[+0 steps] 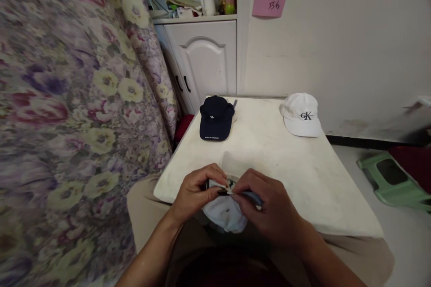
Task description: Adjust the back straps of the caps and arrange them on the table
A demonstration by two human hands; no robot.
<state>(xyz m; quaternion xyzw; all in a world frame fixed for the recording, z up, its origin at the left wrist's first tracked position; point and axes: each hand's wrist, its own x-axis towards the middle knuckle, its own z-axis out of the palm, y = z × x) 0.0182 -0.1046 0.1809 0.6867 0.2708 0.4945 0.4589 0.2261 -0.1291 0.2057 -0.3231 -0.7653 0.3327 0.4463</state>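
Observation:
A pale, whitish cap (pixel 226 216) is at the table's near edge, its crown hanging toward my lap. A pale flap, apparently its brim, lies on the tabletop beyond my fingers. My left hand (pixel 198 187) is closed on the cap from the left, thumb and fingers pinching its edge. From the right, my right hand (pixel 269 197) pinches the same edge, its fingertips close to the left thumb. Between them shows a small dark mark on light fabric. A grey-blue strip (pixel 253 197) sticks out under my right fingers; I cannot tell what it is.
A navy cap (pixel 216 119) sits at the far left of the cream-covered table (pixel 259 143), a white cap (pixel 302 115) at its far right. A floral curtain (pixel 84 112) hangs on the left. Behind stands a white cabinet (pixel 208 60); a green stool (pixel 392 179) is at right.

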